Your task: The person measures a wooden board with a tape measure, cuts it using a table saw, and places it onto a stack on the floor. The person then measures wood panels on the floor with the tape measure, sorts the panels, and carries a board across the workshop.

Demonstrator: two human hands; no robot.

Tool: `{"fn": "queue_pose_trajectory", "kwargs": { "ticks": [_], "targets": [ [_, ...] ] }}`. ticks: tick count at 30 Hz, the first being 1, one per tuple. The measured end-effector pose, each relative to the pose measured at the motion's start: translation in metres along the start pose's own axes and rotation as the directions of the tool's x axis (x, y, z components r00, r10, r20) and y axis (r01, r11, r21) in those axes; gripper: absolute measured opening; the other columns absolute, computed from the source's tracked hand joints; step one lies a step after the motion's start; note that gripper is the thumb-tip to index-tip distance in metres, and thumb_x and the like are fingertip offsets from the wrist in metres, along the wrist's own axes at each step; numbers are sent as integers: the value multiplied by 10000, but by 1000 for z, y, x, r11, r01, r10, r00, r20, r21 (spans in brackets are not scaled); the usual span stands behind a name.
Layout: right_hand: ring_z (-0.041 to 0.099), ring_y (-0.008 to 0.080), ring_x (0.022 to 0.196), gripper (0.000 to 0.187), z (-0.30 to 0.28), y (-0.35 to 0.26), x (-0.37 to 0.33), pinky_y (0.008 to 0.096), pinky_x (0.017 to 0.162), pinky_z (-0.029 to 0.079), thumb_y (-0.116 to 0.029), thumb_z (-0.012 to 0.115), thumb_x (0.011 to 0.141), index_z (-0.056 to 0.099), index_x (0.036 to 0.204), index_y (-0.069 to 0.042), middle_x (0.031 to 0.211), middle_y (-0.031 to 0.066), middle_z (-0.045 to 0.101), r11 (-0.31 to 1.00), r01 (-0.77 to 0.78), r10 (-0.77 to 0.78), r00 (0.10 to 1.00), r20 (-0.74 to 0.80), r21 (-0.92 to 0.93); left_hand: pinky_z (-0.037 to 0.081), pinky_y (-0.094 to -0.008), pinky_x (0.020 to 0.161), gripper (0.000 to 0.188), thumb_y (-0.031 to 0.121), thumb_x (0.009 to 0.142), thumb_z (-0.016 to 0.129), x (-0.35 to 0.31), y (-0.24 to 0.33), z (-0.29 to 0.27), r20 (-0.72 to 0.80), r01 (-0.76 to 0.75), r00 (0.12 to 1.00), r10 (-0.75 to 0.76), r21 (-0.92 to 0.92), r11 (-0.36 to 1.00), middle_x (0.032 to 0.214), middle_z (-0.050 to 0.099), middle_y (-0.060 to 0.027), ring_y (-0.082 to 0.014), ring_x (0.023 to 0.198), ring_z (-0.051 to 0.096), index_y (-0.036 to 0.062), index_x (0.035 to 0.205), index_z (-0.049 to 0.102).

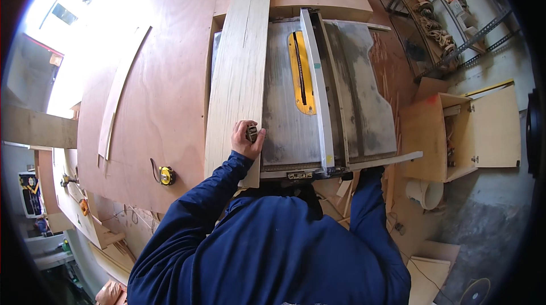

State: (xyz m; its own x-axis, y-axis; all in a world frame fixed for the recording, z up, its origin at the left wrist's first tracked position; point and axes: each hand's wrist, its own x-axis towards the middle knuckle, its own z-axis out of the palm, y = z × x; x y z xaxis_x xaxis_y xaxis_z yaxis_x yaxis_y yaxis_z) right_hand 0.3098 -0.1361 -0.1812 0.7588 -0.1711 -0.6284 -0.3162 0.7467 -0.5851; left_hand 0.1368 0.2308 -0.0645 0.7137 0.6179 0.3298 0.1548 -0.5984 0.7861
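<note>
My left hand rests on a long pale wooden board, near the board's close end. Its fingers are curled around a small dark object, whose kind I cannot make out. The board lies lengthwise on the left part of a table saw, reaching onto the plywood beyond. To its right are the saw's yellow throat plate, with a dark slot, and the long metal rip fence. My right forearm reaches down by the saw's front right edge, and that hand is hidden below.
A large plywood surface surrounds the saw's left and far sides. On it lie a yellow tape measure and a thin wooden strip. An open wooden cabinet and metal shelving stand at right. Wood offcuts lie around the floor.
</note>
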Motion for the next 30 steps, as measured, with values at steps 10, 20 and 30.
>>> {"fn": "queue_pose_trajectory", "kwargs": {
  "ticks": [10, 20, 30],
  "targets": [
    [549, 280, 1025, 496, -107, 33, 6, 381, 814, 483, -383, 483, 905, 462, 1275, -54, 1211, 119, 508, 964, 61, -104, 982, -157, -257, 460, -294, 643, 283, 122, 747, 693, 0, 7, 8, -5, 161, 987, -163, -121, 979, 777, 550, -100, -191, 669, 552, 33, 941, 509],
    [551, 239, 988, 397, -74, 69, -81, 306, 733, 492, -233, 442, 943, 411, 1277, -21, 1169, 153, 518, -204, 675, -505, 548, 667, -709, 473, -315, 641, 227, 156, 805, 594, 53, 3, -5, 553, 659, 643, -529, -752, 15, 768, 571, -103, -214, 662, 601, -13, 953, 558],
    [527, 160, 567, 332, -38, 63, -97, 328, 495, 480, -395, 395, 930, 590, 930, -127, 756, 67, 598, 856, 81, -120, 992, -43, -510, 480, -308, 679, 497, 225, 679, 699, 70, 7, 50, 561, 506, 755, -339, -171, 845, 852, 586, -107, -200, 750, 578, -46, 1053, 515]
  ]
}}
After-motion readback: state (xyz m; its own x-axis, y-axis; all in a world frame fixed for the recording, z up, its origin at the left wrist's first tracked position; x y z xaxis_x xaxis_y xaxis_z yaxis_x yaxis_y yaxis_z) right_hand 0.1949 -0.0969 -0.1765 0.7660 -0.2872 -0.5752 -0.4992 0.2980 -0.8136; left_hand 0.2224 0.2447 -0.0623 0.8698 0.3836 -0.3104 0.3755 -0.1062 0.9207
